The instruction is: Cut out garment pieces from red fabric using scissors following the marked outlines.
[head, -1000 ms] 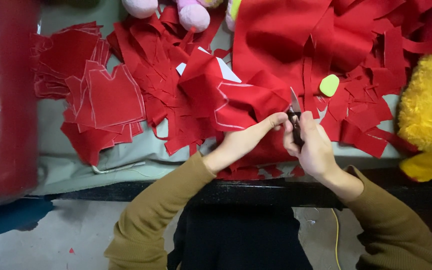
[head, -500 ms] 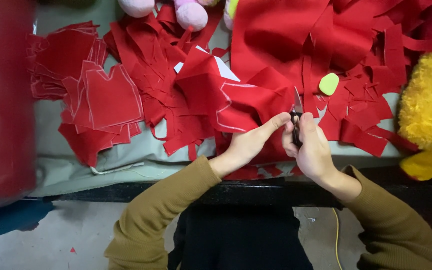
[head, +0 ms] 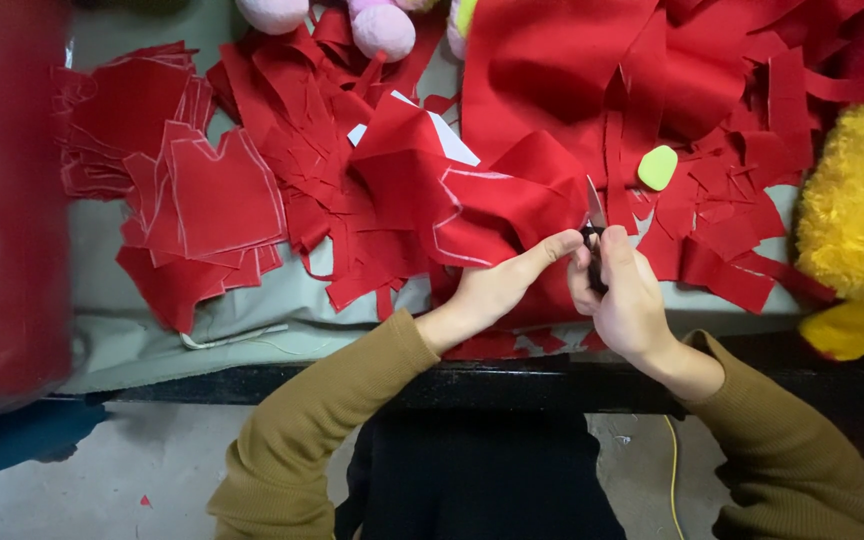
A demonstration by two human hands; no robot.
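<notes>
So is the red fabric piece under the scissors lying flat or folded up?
Folded and bunched: the red fabric piece rises in creased ridges, white chalk lines bending over them, pinned by the left hand beside the scissors.

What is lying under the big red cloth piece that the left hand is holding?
Under the red cloth piece a white sheet corner shows, plus red scraps and the grey table cover. What lies beneath its middle is hidden.

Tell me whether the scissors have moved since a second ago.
No. The scissors in the right hand stay just left of the yellow-green piece.
</notes>
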